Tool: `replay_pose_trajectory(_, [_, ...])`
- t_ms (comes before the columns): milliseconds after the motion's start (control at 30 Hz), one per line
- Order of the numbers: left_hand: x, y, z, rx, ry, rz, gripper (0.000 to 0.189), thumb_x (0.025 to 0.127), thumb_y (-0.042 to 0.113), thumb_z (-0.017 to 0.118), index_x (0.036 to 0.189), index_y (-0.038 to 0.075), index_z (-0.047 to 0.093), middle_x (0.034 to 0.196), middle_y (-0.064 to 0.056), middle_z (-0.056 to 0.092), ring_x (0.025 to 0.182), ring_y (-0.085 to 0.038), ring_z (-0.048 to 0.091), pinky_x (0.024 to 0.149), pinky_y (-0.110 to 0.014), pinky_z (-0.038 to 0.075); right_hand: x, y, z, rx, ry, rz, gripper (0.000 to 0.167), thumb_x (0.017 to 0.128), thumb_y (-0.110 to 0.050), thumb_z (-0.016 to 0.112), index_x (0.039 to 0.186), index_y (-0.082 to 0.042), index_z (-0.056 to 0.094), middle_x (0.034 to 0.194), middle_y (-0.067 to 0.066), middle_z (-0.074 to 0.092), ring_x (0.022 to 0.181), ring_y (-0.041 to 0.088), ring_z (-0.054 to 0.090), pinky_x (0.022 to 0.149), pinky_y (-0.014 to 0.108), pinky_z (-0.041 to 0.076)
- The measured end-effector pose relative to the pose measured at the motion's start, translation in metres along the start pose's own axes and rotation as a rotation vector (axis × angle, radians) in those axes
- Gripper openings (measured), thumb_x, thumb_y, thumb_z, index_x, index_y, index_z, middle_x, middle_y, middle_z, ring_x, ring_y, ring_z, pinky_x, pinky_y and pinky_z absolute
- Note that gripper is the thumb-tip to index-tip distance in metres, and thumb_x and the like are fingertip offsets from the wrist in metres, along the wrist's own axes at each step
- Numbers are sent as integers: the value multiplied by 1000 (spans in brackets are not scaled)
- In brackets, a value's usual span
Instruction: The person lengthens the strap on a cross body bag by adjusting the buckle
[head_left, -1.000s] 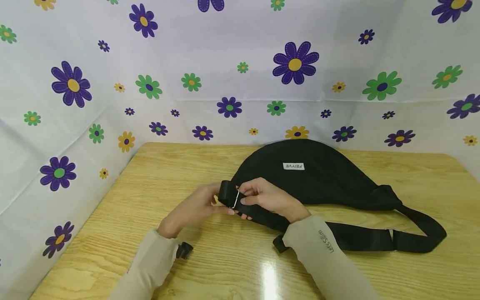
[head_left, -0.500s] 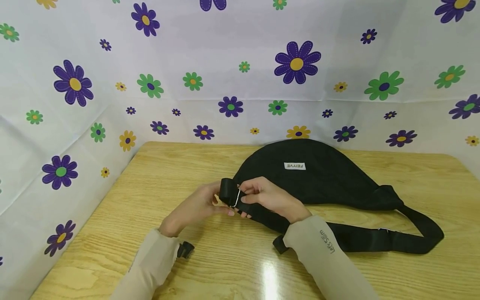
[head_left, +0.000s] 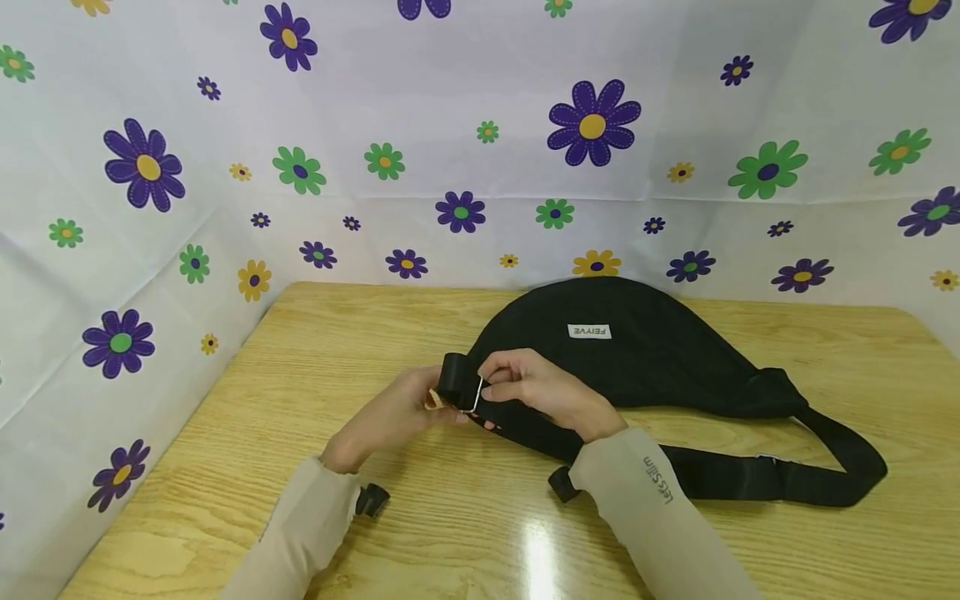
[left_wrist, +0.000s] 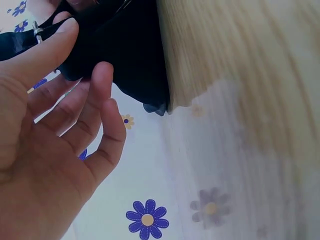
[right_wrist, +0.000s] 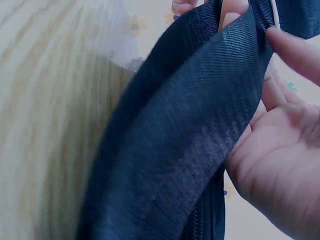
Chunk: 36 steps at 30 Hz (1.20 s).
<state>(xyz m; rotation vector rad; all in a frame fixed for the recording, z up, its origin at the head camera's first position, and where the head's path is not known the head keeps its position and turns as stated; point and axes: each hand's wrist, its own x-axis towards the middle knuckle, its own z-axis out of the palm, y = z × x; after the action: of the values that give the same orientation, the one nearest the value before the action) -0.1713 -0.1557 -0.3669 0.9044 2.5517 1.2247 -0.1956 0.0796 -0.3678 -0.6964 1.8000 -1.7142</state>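
Note:
A black waist bag (head_left: 600, 367) with a small white label (head_left: 589, 332) lies toward the back of the table. At its left end, the black strap (head_left: 453, 379) forms a raised loop through a silver metal slider buckle (head_left: 477, 394). My left hand (head_left: 393, 412) holds the strap at the buckle from the left, thumb across it in the left wrist view, ring and little fingers loosely bent. From the right, my right hand (head_left: 543, 393) pinches at the buckle between thumb and index finger. In the right wrist view, a wide band of black fabric (right_wrist: 190, 115) partly covers the right hand.
The bag's strap (head_left: 727, 475) loops around to the right, with a second slider on it. A black strap end (head_left: 562, 483) shows beside the right sleeve. Wrist-worn black gear (head_left: 371, 500) sits by the left cuff. A flower-print cloth (head_left: 480, 167) hangs behind the wooden table (head_left: 337, 333).
My right fingertips have moved up slightly along the buckle, and the strap loop has risen a little with it. The left hand keeps its place, and the bag body stays put.

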Motion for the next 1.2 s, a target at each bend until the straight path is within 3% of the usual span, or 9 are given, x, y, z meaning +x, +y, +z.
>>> replay_pose_trajectory(100, [0, 0, 0, 4, 5, 3, 14, 91, 9, 77, 101, 7, 69, 86, 5, 65, 79, -13, 58, 71, -31, 48, -1, -3, 1, 27, 30, 37, 28, 94, 6, 61, 120, 10, 50, 111, 21, 70, 92, 23, 69, 86, 33, 54])
replay_pose_trajectory(200, [1, 0, 1, 5, 6, -1, 13, 92, 10, 76, 101, 7, 68, 87, 4, 65, 79, -13, 58, 69, -29, 48, -2, -6, 3, 51, 17, 48, 39, 93, 5, 64, 126, 9, 43, 112, 24, 68, 82, 25, 68, 79, 34, 56])
replay_pose_trajectory(433, [0, 1, 0, -1, 9, -44, 16, 96, 11, 72, 109, 3, 69, 87, 1, 64, 77, -15, 58, 66, -29, 48, -1, -13, 12, -39, 18, 6, 56, 91, 3, 71, 134, 10, 36, 102, 18, 69, 67, 21, 66, 67, 34, 55])
replay_pose_trajectory(800, [-2, -2, -1, 15, 12, -35, 17, 96, 4, 69, 111, -4, 69, 90, -4, 67, 76, -14, 58, 68, -28, 50, 2, -12, 26, -272, 111, -46, 54, 88, -7, 78, 128, 8, 45, 91, 10, 70, 59, 22, 64, 61, 35, 55])
replay_pose_trajectory(1200, [0, -2, 0, 23, 6, -14, 17, 97, 4, 68, 113, -3, 68, 96, -4, 69, 79, -13, 59, 72, -29, 52, 0, -12, 27, -318, 155, -50, 49, 91, -10, 76, 125, 7, 46, 90, 10, 70, 56, 21, 63, 56, 36, 55])
